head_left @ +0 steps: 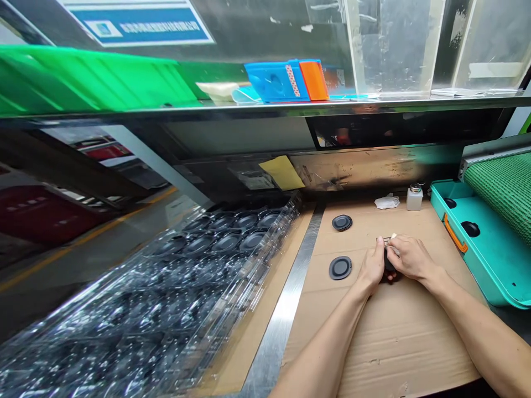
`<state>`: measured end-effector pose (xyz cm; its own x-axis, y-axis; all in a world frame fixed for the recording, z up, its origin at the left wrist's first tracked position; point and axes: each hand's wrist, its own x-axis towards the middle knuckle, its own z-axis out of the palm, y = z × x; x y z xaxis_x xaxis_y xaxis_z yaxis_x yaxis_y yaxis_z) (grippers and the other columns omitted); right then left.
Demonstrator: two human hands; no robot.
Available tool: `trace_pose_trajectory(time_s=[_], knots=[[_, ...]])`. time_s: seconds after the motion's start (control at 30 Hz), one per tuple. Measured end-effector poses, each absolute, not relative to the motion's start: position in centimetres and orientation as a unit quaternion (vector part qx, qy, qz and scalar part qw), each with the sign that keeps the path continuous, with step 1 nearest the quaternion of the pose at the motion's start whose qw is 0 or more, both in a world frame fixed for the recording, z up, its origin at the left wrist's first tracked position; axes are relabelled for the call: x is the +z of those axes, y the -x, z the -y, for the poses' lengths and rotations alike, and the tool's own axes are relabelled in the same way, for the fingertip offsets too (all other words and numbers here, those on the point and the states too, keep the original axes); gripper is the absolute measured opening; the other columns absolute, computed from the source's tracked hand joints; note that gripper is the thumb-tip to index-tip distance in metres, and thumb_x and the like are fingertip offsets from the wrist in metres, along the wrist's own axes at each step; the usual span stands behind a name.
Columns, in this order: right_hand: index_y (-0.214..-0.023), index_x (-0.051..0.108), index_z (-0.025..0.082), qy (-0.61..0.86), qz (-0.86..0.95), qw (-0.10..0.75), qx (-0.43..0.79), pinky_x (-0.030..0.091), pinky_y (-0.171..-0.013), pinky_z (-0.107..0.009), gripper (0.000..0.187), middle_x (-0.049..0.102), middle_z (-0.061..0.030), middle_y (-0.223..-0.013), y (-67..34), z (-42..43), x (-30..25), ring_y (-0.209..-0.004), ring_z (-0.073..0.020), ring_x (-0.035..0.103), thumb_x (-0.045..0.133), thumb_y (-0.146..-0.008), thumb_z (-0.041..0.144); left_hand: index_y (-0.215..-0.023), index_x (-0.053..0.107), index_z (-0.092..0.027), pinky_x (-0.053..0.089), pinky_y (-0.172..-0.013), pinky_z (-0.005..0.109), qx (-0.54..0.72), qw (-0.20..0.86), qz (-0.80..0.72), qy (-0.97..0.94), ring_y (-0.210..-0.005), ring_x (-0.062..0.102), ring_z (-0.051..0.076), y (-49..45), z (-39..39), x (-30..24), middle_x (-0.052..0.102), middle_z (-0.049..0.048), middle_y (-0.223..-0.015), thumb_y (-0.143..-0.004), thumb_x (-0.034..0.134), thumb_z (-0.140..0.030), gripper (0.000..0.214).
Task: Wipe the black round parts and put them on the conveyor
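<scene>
Black discs (341, 267), two, lie beside left hand (371, 265) and right hand (410, 257), fingers (401, 245) clenched on one dark part (389, 261).

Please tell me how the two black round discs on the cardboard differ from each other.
The nearer black disc lies closer to the person than the farther black disc, which sits further back on the cardboard sheet. The nearer black disc also looks larger than the farther one, though that may be only the view. It is closer to the left hand as well. Both are round and dark with a paler centre, and both lie flat, untouched.
</scene>
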<state>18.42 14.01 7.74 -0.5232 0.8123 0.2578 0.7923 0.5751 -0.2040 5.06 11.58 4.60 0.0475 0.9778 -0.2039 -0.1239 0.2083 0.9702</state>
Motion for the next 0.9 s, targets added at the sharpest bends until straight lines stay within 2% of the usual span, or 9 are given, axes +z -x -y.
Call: trace_pose_trajectory(time_s=[0.2, 0.4, 0.6, 0.77, 0.9], knots=[[-0.077, 0.065, 0.021, 0.477, 0.863, 0.158, 0.054, 0.033, -0.064, -0.026, 0.021, 0.070, -0.0050, -0.082, -18.7, -14.1, 7.9, -0.075, -0.0172, 0.062, 0.050, -0.092, 0.023, -0.069, 0.068, -0.012, 0.042, -0.039, 0.027, 0.475, 0.611, -0.485, -0.407, -0.038, 0.054, 0.017, -5.0, -11.6, 4.5, 0.059, 0.0082, -0.048, -0.086, 0.038, -0.078, 0.075], [-0.096, 0.073, 0.021, 0.483, 0.781, 0.380, 0.111, 0.043, -0.077, -0.027, 0.027, 0.071, -0.0065, -0.092, -20.5, -15.9, 7.2, -0.085, -0.0183, 0.064, 0.048, -0.097, 0.033, -0.093, 0.068, -0.006, 0.046, -0.047, 0.023, 0.527, 0.753, -0.346, -0.190, -0.054, 0.059, 0.014, -3.0, -12.7, 5.0, 0.067, 0.0139, -0.073, -0.097, 0.030, -0.064, 0.070], [-0.094, 0.074, 0.019, 0.525, 0.745, 0.401, 0.090, 0.045, -0.076, -0.032, 0.030, 0.068, -0.0083, -0.087, -22.0, -17.4, 6.9, -0.085, -0.0220, 0.061, 0.050, -0.095, 0.037, -0.101, 0.066, -0.005, 0.042, -0.044, 0.019, 0.533, 0.794, -0.268, -0.117, -0.055, 0.056, 0.013, -1.9, -12.7, 5.7, 0.063, 0.0121, -0.074, -0.099, 0.022, -0.061, 0.071], [-0.097, 0.072, 0.019, 0.473, 0.756, 0.429, 0.141, 0.047, -0.077, -0.031, 0.026, 0.067, -0.0075, -0.094, -19.4, -15.1, 7.7, -0.086, -0.0192, 0.062, 0.048, -0.094, 0.028, -0.099, 0.066, -0.008, 0.036, -0.041, 0.021, 0.549, 0.765, -0.271, -0.199, -0.051, 0.055, 0.014, -3.1, -12.5, 5.0, 0.064, 0.0128, -0.074, -0.097, 0.024, -0.065, 0.071], [-0.104, 0.070, 0.019, 0.397, 0.797, 0.439, 0.123, 0.049, -0.079, -0.032, 0.023, 0.065, -0.0072, -0.093, -17.3, -13.4, 7.2, -0.090, -0.0202, 0.060, 0.049, -0.095, 0.023, -0.075, 0.060, -0.014, 0.029, -0.039, 0.022, 0.556, 0.751, -0.280, -0.222, -0.044, 0.047, 0.012, -4.4, -12.4, 4.0, 0.055, 0.0043, -0.058, -0.090, 0.033, -0.076, 0.069]])
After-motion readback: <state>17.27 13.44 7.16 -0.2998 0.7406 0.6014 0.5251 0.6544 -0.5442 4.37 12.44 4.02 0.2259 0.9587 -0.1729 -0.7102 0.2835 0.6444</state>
